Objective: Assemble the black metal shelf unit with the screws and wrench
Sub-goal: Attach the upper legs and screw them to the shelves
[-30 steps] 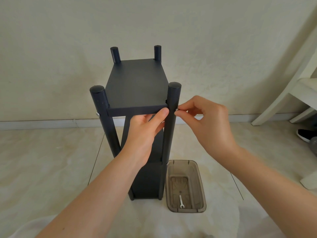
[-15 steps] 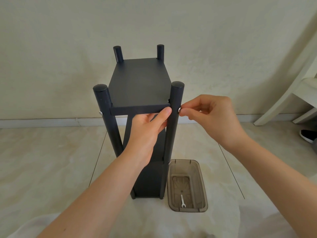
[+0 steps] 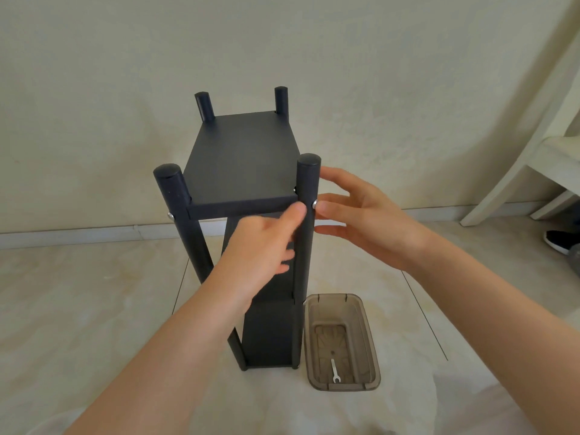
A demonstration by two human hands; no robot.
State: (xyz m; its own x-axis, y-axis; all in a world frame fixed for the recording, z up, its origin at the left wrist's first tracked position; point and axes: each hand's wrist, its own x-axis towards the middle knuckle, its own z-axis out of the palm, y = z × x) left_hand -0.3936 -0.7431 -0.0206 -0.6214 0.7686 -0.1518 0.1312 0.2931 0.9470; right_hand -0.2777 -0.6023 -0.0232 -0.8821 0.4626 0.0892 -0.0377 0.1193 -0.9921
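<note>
1. Just left of the spread fingers (image 3: 328, 207) of the right hand (image 3: 370, 221) rises the near right post (image 3: 306, 233) of the black metal shelf unit (image 3: 241, 158), which stands upright on the pale floor (image 3: 94, 293).
2. Those fingers are straight, wide apart and hold nothing; one fingertip sits just beside a silver screw (image 3: 314, 203) in the post's side.
3. On the post's other side is the left hand (image 3: 260, 246), thumb tip against the front edge of the top shelf. Its other fingers are blurred beside the post, and I cannot tell whether they grip.
4. Below the right hand's fingers, a smoky plastic tray (image 3: 370, 340) lies on the floor just beside the unit's foot, with a small wrench (image 3: 334, 370) in it.
5. Well to the right of those fingers are a white chair (image 3: 558, 158) and a dark shoe (image 3: 560, 240).
</note>
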